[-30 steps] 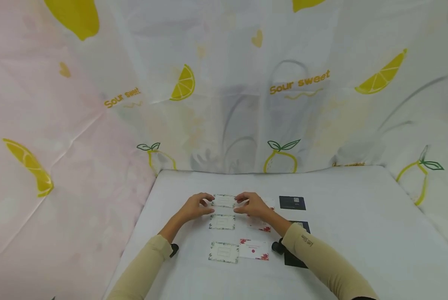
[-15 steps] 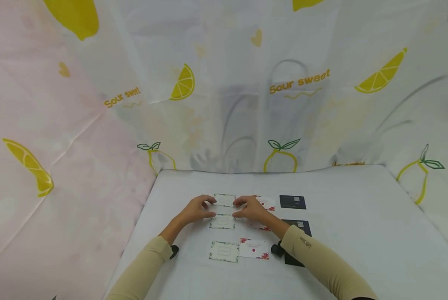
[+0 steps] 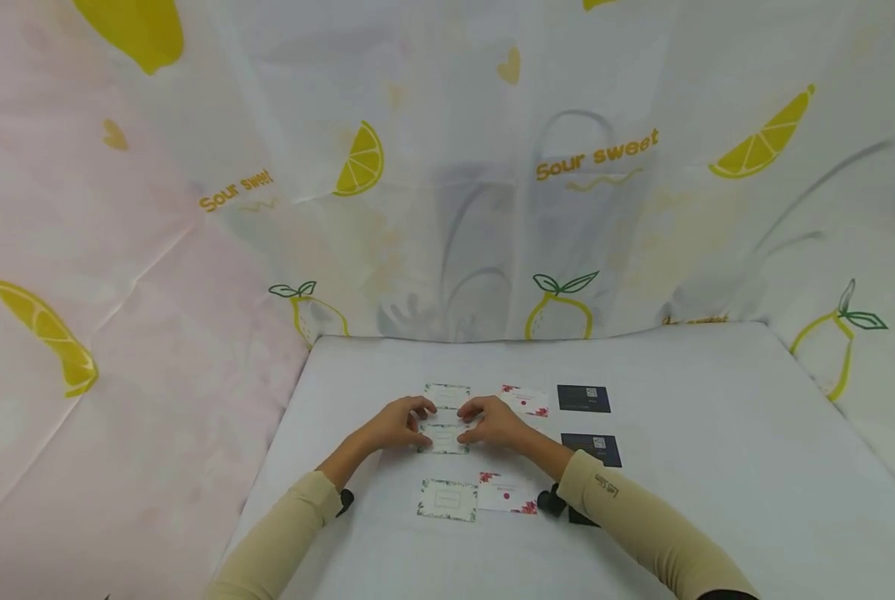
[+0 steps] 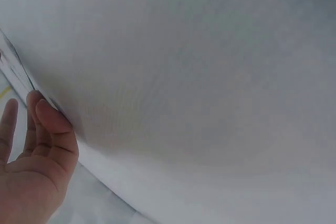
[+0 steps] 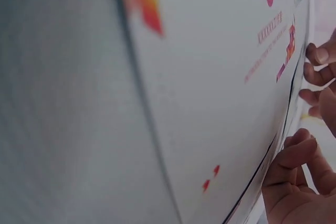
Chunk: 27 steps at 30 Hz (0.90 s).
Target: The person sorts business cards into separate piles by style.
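Two white cards with green leaf borders, a far card and a middle card, lie in the left column between my hands. My left hand is at their left side, its thumb tip right at the middle card's edge and its fingertips near the gap between the cards. Opposite it, my right hand has its thumb at the middle card's right edge. Fingers of both hands are loosely curved, thumbs apart from fingertips. In the right wrist view, my right hand appears beyond a red-patterned card.
A near green-bordered card lies in front, overlapping a red-cornered card. Another red-cornered card is farther back. Dark cards form the right column; my right sleeve partly covers one. A lemon-print cloth hangs behind the white table.
Both hands have moved toward me, from the sides of the far green-bordered card to the middle one. The cards stay in place; the head view has tilted slightly.
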{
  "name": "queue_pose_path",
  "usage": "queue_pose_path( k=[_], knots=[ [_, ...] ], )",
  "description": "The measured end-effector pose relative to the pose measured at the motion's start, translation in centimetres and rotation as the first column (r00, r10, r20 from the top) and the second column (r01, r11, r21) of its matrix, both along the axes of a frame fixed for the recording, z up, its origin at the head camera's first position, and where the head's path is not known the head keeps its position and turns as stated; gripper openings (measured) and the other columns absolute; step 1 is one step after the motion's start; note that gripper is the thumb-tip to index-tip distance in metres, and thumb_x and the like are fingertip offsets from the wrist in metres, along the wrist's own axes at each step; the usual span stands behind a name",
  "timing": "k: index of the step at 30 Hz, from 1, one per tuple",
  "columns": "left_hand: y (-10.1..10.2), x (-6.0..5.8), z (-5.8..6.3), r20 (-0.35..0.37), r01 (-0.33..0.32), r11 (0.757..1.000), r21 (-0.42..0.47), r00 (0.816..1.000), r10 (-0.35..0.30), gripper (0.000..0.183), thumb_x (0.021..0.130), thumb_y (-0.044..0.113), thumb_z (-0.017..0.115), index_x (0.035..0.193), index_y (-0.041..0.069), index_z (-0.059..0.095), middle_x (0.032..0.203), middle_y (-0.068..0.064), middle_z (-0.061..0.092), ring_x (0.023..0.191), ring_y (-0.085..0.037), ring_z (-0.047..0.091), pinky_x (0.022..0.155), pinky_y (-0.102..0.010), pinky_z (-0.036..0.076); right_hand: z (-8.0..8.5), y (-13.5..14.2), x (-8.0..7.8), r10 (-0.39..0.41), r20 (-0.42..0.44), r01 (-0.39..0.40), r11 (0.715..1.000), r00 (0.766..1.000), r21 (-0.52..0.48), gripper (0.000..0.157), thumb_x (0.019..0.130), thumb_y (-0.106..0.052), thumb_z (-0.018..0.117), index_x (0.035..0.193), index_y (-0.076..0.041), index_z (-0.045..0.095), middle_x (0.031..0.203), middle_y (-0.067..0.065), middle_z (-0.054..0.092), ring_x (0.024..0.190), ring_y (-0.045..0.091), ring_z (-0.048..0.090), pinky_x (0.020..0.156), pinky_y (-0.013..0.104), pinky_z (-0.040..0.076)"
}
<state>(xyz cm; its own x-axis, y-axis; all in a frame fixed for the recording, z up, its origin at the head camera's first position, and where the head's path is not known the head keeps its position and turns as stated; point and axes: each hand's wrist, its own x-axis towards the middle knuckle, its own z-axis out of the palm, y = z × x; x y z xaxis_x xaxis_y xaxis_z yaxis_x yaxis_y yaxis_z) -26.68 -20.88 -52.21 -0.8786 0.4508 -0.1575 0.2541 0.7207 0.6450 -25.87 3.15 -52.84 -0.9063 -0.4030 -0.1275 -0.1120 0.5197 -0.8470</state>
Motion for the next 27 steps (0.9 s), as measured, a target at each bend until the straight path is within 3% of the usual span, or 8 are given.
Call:
queue_pose_path(
  k=[5, 13, 18, 27],
  knots=[
    [0.2, 0.1, 0.2, 0.005, 0.007, 1.000, -0.012, 1.000, -0.007, 0.053, 0.075, 0.018, 0.086, 0.122, 0.014, 0.062, 0.111, -0.004, 0.061, 0.077, -0.013, 0.053, 0.071, -0.028, 0.044, 0.2, -0.1, 0.3, 0.027, -0.051, -0.024, 0.998, 0.998, 0.050, 0.039, 0.074, -0.017, 0.087, 0.108, -0.007, 0.070, 0.104, 0.003, 0.069, 0.087, 0.015, 0.057, 0.080, 0.032, 0.047],
    [0.4, 0.6, 0.2, -0.039, 0.045, 0.999, -0.028, 0.998, -0.046, 0.054, 0.074, 0.015, 0.086, 0.123, 0.012, 0.062, 0.107, -0.005, 0.059, 0.079, -0.014, 0.050, 0.069, -0.025, 0.042, 0.2, -0.4, 0.5, 0.099, -0.099, -0.084, 0.986, 0.990, 0.144, 0.045, 0.069, -0.017, 0.090, 0.109, -0.008, 0.069, 0.106, 0.005, 0.065, 0.100, 0.020, 0.059, 0.095, 0.041, 0.047],
    [0.3, 0.8, -0.2, -0.058, 0.060, 0.996, -0.064, 0.996, -0.064, 0.056, 0.074, 0.015, 0.086, 0.124, 0.012, 0.061, 0.106, -0.004, 0.058, 0.079, -0.013, 0.049, 0.069, -0.024, 0.042, -0.2, -0.7, 0.9, 0.144, -0.116, -0.117, 0.970, 0.983, 0.214, 0.049, 0.067, -0.019, 0.092, 0.110, -0.011, 0.068, 0.103, 0.004, 0.059, 0.095, 0.018, 0.055, 0.089, 0.038, 0.047],
    [0.4, 1.2, -0.8, -0.077, 0.034, 0.997, -0.063, 0.996, -0.038, 0.055, 0.074, 0.015, 0.086, 0.123, 0.012, 0.062, 0.105, -0.005, 0.056, 0.082, -0.013, 0.049, 0.072, -0.024, 0.042, 0.2, -0.9, 1.6, 0.137, -0.128, -0.097, 0.955, 0.982, 0.281, 0.054, 0.070, -0.020, 0.090, 0.115, -0.009, 0.064, 0.103, 0.005, 0.057, 0.091, 0.016, 0.054, 0.083, 0.035, 0.047]
  ],
)
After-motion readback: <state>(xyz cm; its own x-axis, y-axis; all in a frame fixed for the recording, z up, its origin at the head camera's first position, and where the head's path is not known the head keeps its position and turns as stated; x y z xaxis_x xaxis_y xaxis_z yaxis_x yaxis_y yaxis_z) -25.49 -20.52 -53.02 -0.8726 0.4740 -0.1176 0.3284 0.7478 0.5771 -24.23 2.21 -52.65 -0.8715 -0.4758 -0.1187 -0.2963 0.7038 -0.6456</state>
